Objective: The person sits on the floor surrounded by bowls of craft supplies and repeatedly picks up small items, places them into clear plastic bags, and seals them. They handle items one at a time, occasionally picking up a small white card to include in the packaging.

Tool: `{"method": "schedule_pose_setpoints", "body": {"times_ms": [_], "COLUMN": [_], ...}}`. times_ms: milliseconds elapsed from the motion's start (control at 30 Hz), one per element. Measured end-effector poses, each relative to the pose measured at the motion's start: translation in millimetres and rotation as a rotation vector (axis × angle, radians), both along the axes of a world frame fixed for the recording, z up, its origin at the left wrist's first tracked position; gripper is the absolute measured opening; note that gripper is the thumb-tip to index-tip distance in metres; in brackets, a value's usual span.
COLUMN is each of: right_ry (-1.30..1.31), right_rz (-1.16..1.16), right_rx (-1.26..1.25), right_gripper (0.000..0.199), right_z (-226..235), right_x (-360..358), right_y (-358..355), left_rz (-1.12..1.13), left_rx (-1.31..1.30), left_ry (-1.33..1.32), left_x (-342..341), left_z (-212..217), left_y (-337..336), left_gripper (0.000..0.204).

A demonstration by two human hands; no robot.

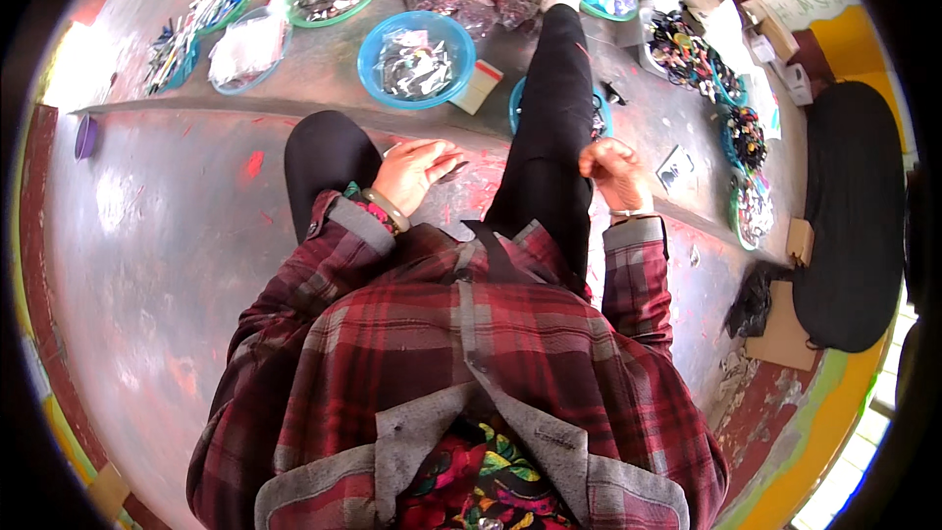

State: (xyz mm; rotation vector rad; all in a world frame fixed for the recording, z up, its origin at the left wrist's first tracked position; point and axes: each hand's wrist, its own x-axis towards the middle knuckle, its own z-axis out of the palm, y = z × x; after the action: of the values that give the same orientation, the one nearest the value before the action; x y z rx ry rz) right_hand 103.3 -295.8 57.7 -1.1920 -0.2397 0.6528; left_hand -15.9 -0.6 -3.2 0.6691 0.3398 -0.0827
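— Blue bowl at twelve o'clock holds bagged trinkets; what's the left hand got?

— Fingers half curled around a small dark piece, resting by the knee on the floor.

— And the right hand?

— At three o'clock of the left, past the outstretched leg, loosely closed; can't tell if it holds anything.

— Best pinch that piece by fingertips, close to the lap

Soft daylight, floor glare, fisheye-warped edges
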Motion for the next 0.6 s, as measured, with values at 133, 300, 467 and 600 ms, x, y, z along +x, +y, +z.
{"method": "schedule_pose_setpoints", "body": {"times_ms": [133, 300, 467, 600], "right_ry": [0.001, 0.055, 0.026, -0.013], "right_rz": [0.036, 0.149, 0.058, -0.007], "right_rx": [-0.193, -0.105, -0.078, -0.048], "right_gripper": [0.020, 0.022, 0.007, 0.004], "right_z": [2.0, -31.5, -45.5, -51.4], "right_x": [-21.9, -39.3, -42.7, -44.8], "right_y": [83.9, 129.7, 132.9, 130.2], "left_rz": [0.034, 0.065, 0.045, 0.028], "left_rx": [-0.095, -0.177, -0.222, -0.253], "left_ry": [0.006, 0.019, 0.041, 0.044], "left_x": [1.1, 0.3, 1.0, 0.7], "left_z": [5.0, 10.5, 8.0, 10.6], "left_y": [0.8, 3.6, 2.0, 0.1], "left_gripper": [0.019, 0.019, 0.020, 0.020]}}
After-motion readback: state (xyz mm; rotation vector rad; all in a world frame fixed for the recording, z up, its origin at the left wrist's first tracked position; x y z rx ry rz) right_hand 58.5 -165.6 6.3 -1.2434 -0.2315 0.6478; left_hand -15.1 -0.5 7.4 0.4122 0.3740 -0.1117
